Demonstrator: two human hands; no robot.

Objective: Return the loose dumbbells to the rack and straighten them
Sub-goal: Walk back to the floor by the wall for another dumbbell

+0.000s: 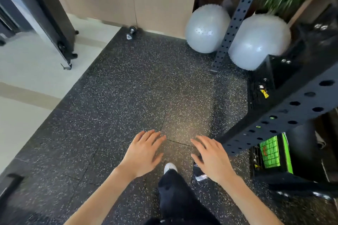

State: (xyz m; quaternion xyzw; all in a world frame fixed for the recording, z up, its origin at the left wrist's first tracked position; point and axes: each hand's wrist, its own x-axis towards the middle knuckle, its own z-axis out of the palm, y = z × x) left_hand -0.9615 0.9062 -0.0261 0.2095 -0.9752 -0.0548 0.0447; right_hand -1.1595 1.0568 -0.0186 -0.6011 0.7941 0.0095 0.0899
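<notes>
A small dark dumbbell (pixel 131 33) with hexagonal ends lies on the floor at the far corner of the speckled rubber mat (pixel 128 97), against the beige wall. My left hand (pixel 144 153) and my right hand (pixel 211 157) hover palm down above the mat near me, fingers spread and straight, holding nothing. Both are far from the dumbbell. No dumbbell rack shelf with weights is clearly in view.
A black perforated steel frame (pixel 285 115) runs along the right, with one upright (pixel 236 18) at the back. Two grey exercise balls (pixel 207 28) (pixel 259 41) sit behind it. A green-and-black box (pixel 272 153) sits under the frame. A wheeled black stand (pixel 60 29) is at left.
</notes>
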